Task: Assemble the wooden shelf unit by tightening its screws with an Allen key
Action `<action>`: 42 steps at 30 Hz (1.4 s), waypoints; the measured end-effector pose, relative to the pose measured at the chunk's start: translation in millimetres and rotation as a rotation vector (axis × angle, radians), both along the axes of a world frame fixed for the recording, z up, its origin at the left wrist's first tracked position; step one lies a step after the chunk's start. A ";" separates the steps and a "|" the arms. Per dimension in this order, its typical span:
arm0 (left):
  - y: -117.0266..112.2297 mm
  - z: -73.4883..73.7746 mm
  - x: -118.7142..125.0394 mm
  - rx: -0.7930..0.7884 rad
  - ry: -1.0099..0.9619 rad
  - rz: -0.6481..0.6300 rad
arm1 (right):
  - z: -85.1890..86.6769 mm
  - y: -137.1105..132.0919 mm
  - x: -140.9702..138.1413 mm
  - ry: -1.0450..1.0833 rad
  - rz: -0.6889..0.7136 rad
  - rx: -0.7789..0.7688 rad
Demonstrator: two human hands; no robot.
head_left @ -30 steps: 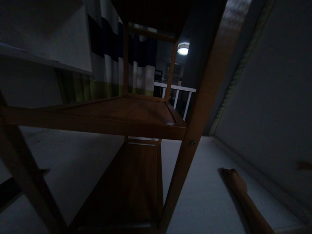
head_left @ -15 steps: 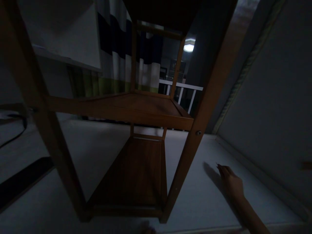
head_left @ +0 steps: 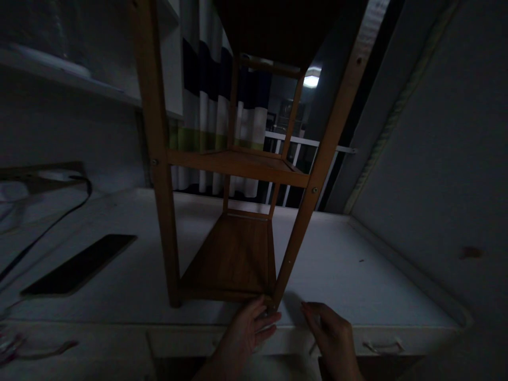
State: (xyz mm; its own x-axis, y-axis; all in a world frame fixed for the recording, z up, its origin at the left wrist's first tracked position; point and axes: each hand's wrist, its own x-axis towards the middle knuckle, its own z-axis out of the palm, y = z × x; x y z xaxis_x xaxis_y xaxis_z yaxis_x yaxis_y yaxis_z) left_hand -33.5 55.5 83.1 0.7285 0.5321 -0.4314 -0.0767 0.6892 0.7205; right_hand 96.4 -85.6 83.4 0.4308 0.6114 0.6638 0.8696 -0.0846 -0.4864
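A brown wooden rack [head_left: 238, 168] with stacked shelves stands on a white desktop [head_left: 325, 264]. Its lower shelf [head_left: 238, 254] lies close to the desktop, and screw heads show in its front legs. My left hand [head_left: 248, 325] is at the foot of the front right leg [head_left: 296, 246], thumb by the lower rail, fingers apart and stretched to the right. Just right of that foot, my right hand [head_left: 329, 330] has thumb and forefinger pinched together; anything between them is too dark to make out. A small dark piece [head_left: 361, 260] lies on the desktop at right.
A dark flat slab [head_left: 81, 264] rests on the desktop at left, near a black cable [head_left: 51, 227]. A grey wall [head_left: 436, 174] borders the right side. Behind the rack are a striped curtain [head_left: 210, 111] and white railing [head_left: 296, 140]. A drawer handle [head_left: 383, 346] shows below the front edge.
My right hand has moved left from the right side of the desktop to the rack's front foot. My left hand has come up into view there. The camera view has shifted, showing the desk's front edge.
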 end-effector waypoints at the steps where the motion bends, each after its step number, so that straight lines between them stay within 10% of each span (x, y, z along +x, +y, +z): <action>1: -1.1 0.8 1.5 -0.009 -0.017 0.005 | -2.9 1.7 -7.9 0.036 0.001 0.009; 13: -16.1 -1.9 -3.2 0.328 -0.096 0.021 | -7.8 10.3 -52.6 0.123 0.024 -0.009; 42: -28.1 -8.2 2.4 0.497 -0.092 0.160 | -1.2 32.8 -51.0 0.210 0.034 0.012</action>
